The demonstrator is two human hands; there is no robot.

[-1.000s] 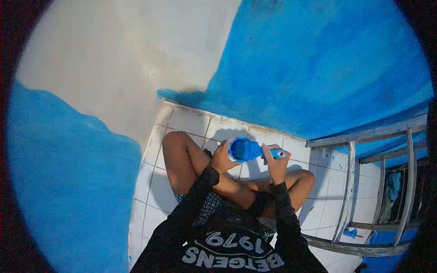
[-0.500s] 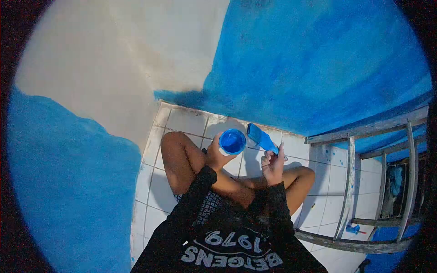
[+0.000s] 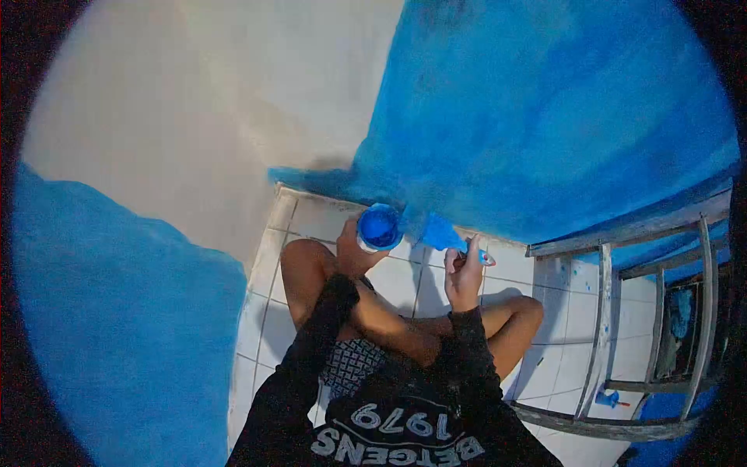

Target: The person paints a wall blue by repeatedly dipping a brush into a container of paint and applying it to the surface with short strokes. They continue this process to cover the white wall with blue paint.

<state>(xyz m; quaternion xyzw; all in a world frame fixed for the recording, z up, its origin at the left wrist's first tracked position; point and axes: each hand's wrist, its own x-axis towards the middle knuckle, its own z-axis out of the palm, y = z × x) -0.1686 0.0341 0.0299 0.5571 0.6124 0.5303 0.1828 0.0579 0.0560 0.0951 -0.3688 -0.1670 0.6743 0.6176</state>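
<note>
My left hand [image 3: 350, 253] is wrapped round a small white paint pot [image 3: 380, 228] with blue paint inside, its open mouth facing up. In my right hand [image 3: 464, 280] is a paintbrush [image 3: 442, 233], its head and part of its handle coated in blue. The brush head points left toward the pot, with a narrow gap between them in this view. Behind both lies the bottom of the blue-painted wall [image 3: 537, 109]. My bent legs [image 3: 389, 319] are crossed beneath my hands.
Left of the blue area, the wall is pale and unpainted [image 3: 303, 70]. Another blue-painted wall section [image 3: 124, 311] is at left. A wooden ladder [image 3: 602, 327] stands on the right over white floor tiles [image 3: 556, 366]. A blue item with a red handle [image 3: 611, 398] lies near it.
The paint pot has moved slightly left and up. The brush has turned from slanting steeply to lying flatter, and its handle end now shows beside my right hand. The view has shifted slightly.
</note>
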